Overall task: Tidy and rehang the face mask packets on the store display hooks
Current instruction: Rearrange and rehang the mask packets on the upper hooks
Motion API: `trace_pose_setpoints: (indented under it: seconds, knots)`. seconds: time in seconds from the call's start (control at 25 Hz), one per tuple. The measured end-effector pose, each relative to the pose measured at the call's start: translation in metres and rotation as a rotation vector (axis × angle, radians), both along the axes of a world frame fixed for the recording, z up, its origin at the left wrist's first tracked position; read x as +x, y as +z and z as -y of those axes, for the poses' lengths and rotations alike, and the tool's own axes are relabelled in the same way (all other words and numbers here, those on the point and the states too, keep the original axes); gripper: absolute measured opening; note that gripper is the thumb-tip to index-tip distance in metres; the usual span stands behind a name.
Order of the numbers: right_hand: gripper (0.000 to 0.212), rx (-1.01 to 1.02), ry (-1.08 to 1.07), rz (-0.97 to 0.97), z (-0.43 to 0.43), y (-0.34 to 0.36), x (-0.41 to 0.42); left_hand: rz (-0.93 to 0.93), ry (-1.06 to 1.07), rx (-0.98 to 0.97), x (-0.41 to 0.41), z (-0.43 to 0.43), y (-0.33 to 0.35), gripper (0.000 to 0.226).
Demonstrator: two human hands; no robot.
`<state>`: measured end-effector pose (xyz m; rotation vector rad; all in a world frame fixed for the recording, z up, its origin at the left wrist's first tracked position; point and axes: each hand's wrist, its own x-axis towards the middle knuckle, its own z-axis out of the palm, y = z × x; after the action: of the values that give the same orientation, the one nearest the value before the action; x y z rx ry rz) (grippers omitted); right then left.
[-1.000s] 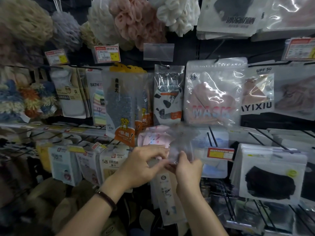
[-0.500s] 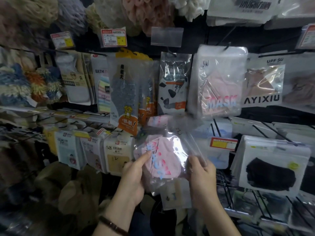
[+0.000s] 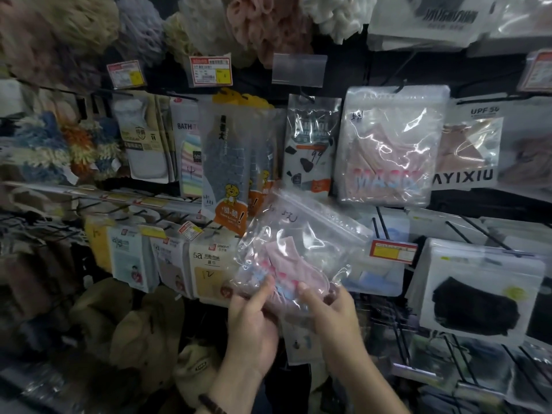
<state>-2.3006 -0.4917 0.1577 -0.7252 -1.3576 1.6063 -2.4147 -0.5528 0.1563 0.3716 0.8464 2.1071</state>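
Observation:
A clear plastic packet with a pink face mask (image 3: 295, 258) is held tilted in front of the display, its zip top pointing up and right. My left hand (image 3: 254, 321) pinches its lower left edge, thumb on the front. My right hand (image 3: 331, 312) grips its lower right edge. Above and to the right, a matching clear packet printed MASK (image 3: 391, 147) hangs on a hook. A black mask packet (image 3: 478, 291) hangs at lower right. Bare black hooks (image 3: 380, 225) stick out just right of the held packet.
Towel and sock packets (image 3: 206, 267) hang at lower left, a cat-print pack (image 3: 230, 171) and a cow-print pack (image 3: 310, 144) in the middle row. Bath puffs (image 3: 263, 22) hang along the top. A red-yellow price tag (image 3: 392, 252) sits by the held packet.
Both hands have drawn the pink mask packet off the lower row and toward me, then turned it, so that its top now points up and right. My grip has shifted to its bottom edge.

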Motion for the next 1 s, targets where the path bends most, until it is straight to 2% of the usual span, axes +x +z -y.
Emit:
trace_pose_setpoints:
  seconds: [0.08, 0.16, 0.28, 0.36, 0.48, 0.56, 0.76, 0.84, 1.0]
  knots:
    - [0.023, 0.005, 0.044, 0.03, -0.008, 0.004, 0.011, -0.089, -0.054, -0.037, -0.025, 0.011, -0.004, 0.047]
    - [0.024, 0.055, 0.128, 0.161, -0.021, 0.013, 0.027, -0.242, -0.128, -0.118, -0.054, 0.021, -0.002, 0.051]
    - [0.024, 0.14, 0.211, 0.304, -0.027, 0.024, 0.036, -0.538, -0.191, -0.308, -0.049, 0.022, 0.015, 0.036]
    - [0.029, 0.124, 0.12, 0.232, -0.024, 0.029, 0.032, -0.492, -0.118, -0.271, -0.032, 0.013, 0.019, 0.03]
    - [0.038, -0.173, -0.001, -0.155, -0.022, 0.021, 0.022, -0.197, -0.022, -0.063, -0.016, -0.002, 0.019, 0.038]
    - [0.032, -0.284, 0.037, -0.278, -0.012, 0.013, 0.01, -0.112, 0.003, 0.019, 0.001, -0.01, 0.018, 0.035]
    - [0.028, -0.192, 0.045, -0.204, -0.004, 0.008, 0.009, -0.206, -0.022, 0.001, 0.018, -0.009, 0.019, 0.035]
    - [0.033, -0.129, 0.033, -0.181, -0.015, 0.013, 0.023, -0.172, 0.043, 0.022, -0.005, -0.008, 0.024, 0.037]
    - [0.043, 0.007, 0.072, -0.122, -0.025, 0.018, 0.038, -0.222, 0.087, 0.042, -0.025, -0.012, 0.032, 0.038]
